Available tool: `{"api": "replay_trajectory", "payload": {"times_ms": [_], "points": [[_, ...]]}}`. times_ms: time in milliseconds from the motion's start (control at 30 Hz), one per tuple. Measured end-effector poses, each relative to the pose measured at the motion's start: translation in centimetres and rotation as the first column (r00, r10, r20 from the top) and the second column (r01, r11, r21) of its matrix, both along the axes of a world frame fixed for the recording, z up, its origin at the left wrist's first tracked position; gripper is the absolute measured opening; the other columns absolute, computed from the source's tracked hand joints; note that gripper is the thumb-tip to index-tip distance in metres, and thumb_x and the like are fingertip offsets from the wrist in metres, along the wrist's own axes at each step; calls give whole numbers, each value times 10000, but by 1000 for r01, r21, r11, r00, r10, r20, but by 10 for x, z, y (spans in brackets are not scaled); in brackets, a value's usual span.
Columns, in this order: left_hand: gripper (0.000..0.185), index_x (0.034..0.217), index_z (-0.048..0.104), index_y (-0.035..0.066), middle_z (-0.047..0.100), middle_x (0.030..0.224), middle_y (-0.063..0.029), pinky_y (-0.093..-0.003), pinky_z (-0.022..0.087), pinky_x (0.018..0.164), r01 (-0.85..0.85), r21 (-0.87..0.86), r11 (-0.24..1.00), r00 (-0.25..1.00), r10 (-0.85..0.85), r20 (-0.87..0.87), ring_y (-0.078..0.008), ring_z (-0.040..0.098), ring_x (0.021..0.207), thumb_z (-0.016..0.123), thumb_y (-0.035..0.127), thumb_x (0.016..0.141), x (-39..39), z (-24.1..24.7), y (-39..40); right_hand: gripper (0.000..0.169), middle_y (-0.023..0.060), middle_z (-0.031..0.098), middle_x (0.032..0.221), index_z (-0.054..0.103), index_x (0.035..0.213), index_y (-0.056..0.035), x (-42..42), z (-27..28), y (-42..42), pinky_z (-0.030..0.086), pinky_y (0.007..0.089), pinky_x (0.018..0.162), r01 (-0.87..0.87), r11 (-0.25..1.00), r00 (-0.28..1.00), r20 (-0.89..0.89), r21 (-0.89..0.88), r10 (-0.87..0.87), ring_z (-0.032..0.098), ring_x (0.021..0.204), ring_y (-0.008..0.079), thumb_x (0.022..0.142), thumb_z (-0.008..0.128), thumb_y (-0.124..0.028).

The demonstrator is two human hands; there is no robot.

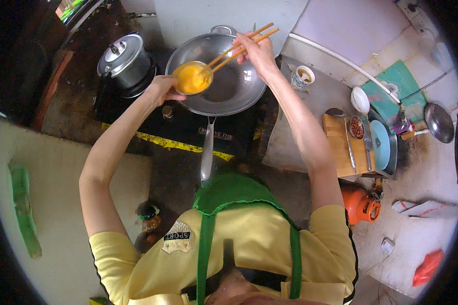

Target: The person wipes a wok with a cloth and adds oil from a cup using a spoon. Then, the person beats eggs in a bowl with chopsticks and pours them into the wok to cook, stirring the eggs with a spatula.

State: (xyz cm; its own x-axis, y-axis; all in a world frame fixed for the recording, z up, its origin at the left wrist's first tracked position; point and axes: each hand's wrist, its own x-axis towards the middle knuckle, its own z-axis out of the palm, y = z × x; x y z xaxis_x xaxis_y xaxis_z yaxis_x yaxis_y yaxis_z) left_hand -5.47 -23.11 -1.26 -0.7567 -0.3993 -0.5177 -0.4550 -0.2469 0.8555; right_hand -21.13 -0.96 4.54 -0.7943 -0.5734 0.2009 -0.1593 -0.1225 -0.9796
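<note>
My left hand [163, 90] holds a small bowl of beaten egg [192, 79] by its left side, over the left part of a metal wok [236, 89]. Two wooden chopsticks [239, 47] are gripped in my right hand [256, 53], above the wok's right side. Their lower tips dip into the yellow egg. No egg shows on the wok's grey inner surface. The wok rests on the stove, its long handle [207, 156] pointing towards my green apron.
A lidded pressure cooker [126, 63] stands left of the wok. To the right are a patterned cup [302, 78], a wooden cutting board [334, 143] with a knife [368, 146] and a bowl of reddish pieces [356, 127], and a blue basin [379, 145]. An orange gas cylinder [357, 206] stands lower right.
</note>
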Motion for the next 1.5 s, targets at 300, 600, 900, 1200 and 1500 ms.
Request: {"api": "replay_trajectory", "payload": {"times_ms": [300,600,900,1200,1500], "points": [[325,1114,491,-133,629,883,-211,-330,599,544,57,-146,988,998,-50,49,-283,667,632,505,13,823,-34,-8,-5,243,42,639,708,644,897,-15,-4,-5,-12,463,176,485,-93,975,981,-151,201,125,558,519,60,905,577,-248],[340,1109,494,-132,616,913,-193,-387,603,593,87,-122,989,994,-78,76,-302,666,678,492,-14,790,-55,-22,5,244,57,649,709,650,899,-9,-17,-13,-3,487,190,511,-62,970,967,-228,237,117,586,540,75,889,599,-247],[256,1022,511,-120,586,879,-165,-391,607,609,132,-119,984,988,-120,102,-306,660,696,504,-8,792,-80,-34,15,241,52,648,685,649,881,-7,-32,-24,9,474,193,490,-25,968,959,-267,251,94,583,524,76,875,610,-245],[207,990,518,-89,555,846,-135,-402,607,665,96,-96,991,992,-87,92,-280,639,737,526,10,808,-107,-38,19,245,60,652,676,648,872,1,-52,-34,12,472,197,472,45,974,954,-298,220,24,588,509,85,873,611,-242],[304,1093,504,-109,577,905,-146,-399,603,687,87,-96,992,994,-80,70,-259,636,783,521,11,813,-88,-17,12,228,72,659,708,652,894,-6,-43,-26,2,500,197,500,44,979,924,-380,201,37,607,537,90,892,592,-226]]}}
